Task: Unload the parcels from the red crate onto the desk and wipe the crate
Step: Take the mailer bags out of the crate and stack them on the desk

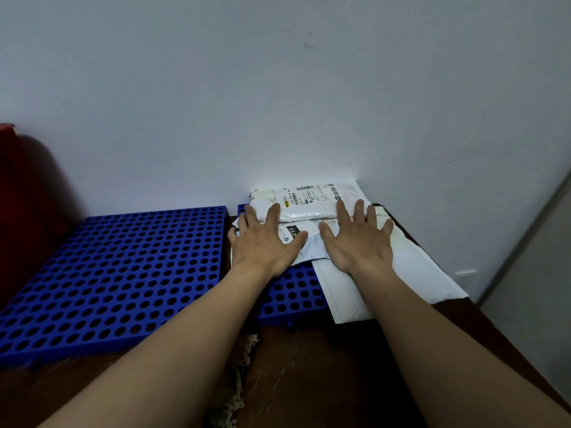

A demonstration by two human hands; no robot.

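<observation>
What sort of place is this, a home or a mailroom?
Hard to say; likely a parcel-sorting corner. Labelled white parcels lie on blue perforated mats over a wooden desk against a bare wall, a red crate at the left.

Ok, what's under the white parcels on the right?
A blue perforated mat on the dark desk. Only its near-left part and a far corner show; the parcels, left hand and right hand cover the rest.

Glossy plastic parcels [309, 200], perforated plastic mats [123, 267]

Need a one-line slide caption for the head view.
Left hand and right hand lie flat on white parcels piled on a blue perforated mat; red crate at left edge.
</observation>
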